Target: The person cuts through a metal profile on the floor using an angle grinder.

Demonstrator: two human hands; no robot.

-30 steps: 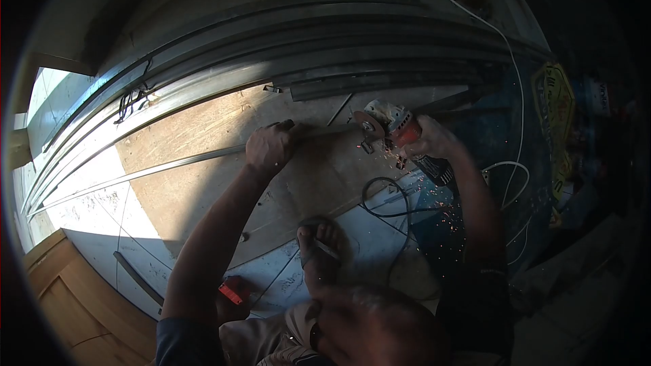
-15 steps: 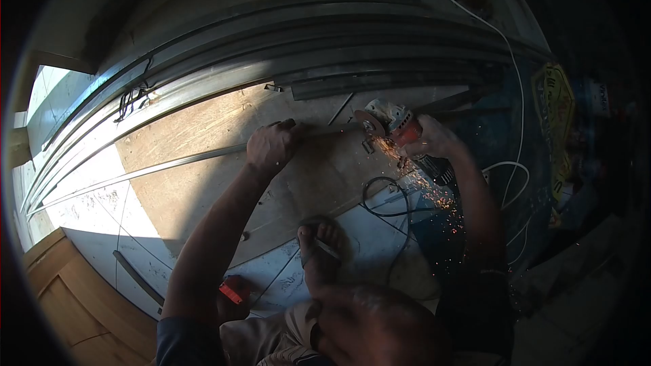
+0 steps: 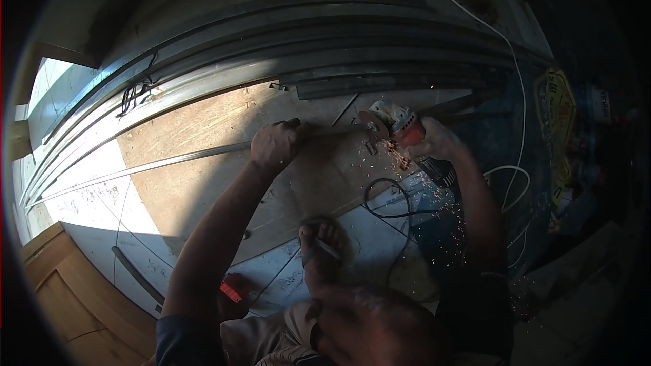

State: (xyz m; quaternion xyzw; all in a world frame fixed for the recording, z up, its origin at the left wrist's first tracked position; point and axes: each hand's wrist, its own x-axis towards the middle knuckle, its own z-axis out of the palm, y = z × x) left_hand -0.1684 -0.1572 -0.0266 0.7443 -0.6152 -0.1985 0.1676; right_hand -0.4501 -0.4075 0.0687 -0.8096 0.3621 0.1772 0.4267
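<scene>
My right hand (image 3: 437, 141) is closed around an angle grinder (image 3: 407, 129) with a red and grey body. Its round disc (image 3: 373, 127) meets a long thin metal bar (image 3: 196, 154), and orange sparks fly down and to the right from there. Left of the grinder, my left hand (image 3: 274, 146) is wrapped over the same bar and presses it to the brown board (image 3: 173, 139). The bar runs far out to the left into bright light. Under the disc, the exact contact point is hard to make out.
Several long metal profiles (image 3: 325, 41) lie across the far side. A black cable (image 3: 386, 215) loops near my sandalled foot (image 3: 319, 240). A white cord (image 3: 519, 95) runs down the right. A red object (image 3: 234, 287) sits on the floor, with a wooden panel (image 3: 81, 291) at lower left.
The sparks are more scattered and less dense than before. Both hands, the bar and the grinder keep nearly the same places, with a slight shift of the whole view.
</scene>
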